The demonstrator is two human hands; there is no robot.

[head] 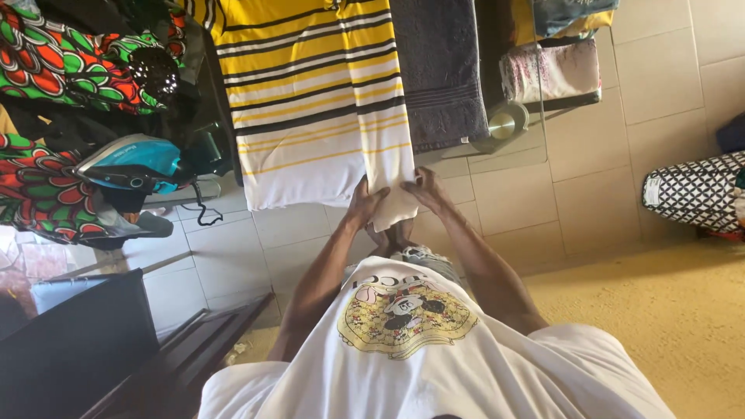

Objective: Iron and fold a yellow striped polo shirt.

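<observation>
A yellow, white and black striped garment (310,93) lies spread over a glass table and hangs off its near edge. My left hand (365,200) and my right hand (423,188) both pinch the white hem at its lower right corner, fingers closed on the cloth. My arms reach forward from a white printed T-shirt (403,341) that I wear.
A blue steam iron (128,163) rests on the left beside green, red and orange patterned cloths (62,62). A grey towel (438,70) lies right of the striped garment. Folded cloths (551,66) sit further right. A black-and-white patterned bag (694,190) stands on the tiled floor.
</observation>
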